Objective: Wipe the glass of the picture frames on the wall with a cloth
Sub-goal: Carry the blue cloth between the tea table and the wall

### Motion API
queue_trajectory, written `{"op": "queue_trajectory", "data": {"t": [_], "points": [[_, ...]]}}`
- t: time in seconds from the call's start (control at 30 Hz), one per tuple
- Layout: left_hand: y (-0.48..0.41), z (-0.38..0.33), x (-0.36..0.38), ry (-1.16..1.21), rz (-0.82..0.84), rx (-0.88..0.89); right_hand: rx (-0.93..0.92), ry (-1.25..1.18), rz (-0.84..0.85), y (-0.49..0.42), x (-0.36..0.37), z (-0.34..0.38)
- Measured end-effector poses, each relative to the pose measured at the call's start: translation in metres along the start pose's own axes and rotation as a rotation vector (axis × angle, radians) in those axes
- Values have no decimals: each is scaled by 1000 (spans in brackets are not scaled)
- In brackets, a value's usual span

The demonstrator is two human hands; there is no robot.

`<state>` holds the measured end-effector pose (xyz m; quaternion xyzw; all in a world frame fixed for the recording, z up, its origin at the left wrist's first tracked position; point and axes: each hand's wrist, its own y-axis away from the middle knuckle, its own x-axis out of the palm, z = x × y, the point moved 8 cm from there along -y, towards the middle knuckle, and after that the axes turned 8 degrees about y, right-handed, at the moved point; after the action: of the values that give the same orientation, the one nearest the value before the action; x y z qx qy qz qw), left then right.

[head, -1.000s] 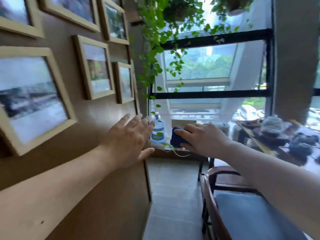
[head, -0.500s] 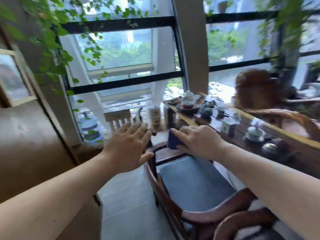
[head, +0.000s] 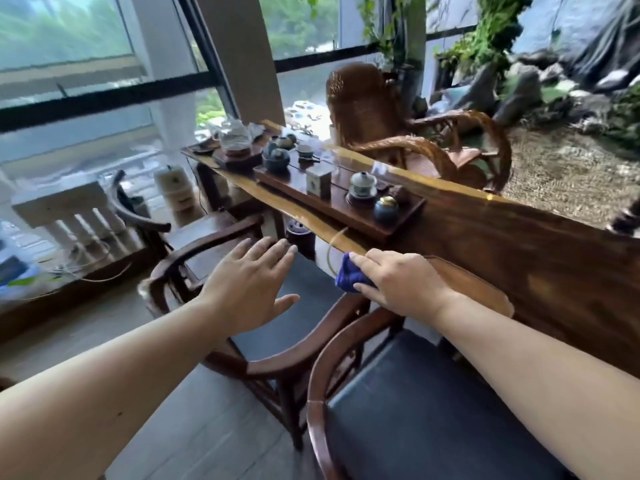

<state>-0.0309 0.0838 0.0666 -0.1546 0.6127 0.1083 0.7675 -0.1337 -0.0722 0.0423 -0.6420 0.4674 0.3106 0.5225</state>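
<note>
Both bare forearms reach forward. Left hand (head: 250, 285) flat, palm down, fingers spread, holding nothing. Right hand (head: 401, 284) curled, gripping a bunched cloth (head: 351, 278).

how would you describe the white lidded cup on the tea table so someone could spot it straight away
Start at the long wooden table running past the window, then find the dark tea tray lying on it. The white lidded cup stands on the tray between a small square box and a dark blue jar with a gold lid. It is the only pale, bowl-shaped piece with a knobbed lid there.
</note>
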Motion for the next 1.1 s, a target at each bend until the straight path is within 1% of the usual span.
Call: {"op": "queue_trajectory", "data": {"t": [0.17,0.3,0.4,0.53,0.6,0.7,0.93,1.0,1.1], "points": [[-68,-55,47,25,66,67,178,-76,61,38,69,-65],[-110,-85,76,39,96,105,329,-106,94,67,115,-116],[-138,-119,91,71,120,149,442,-121,192,94,156,-157],[-167,-173,111,126,91,269,553,-95,247,126,197,-201],[-181,-191,124,131,91,301,603,-72,278,137,215,-215],[-202,-206,152,141,143,313,632,-65,342,145,243,-225],[-229,-222,196,188,194,298,640,-69,331,156,288,-227],[-227,-225,202,211,194,299,616,-55,338,160,296,-222],[-221,-231,198,245,134,326,590,-29,405,164,306,-216]]}}
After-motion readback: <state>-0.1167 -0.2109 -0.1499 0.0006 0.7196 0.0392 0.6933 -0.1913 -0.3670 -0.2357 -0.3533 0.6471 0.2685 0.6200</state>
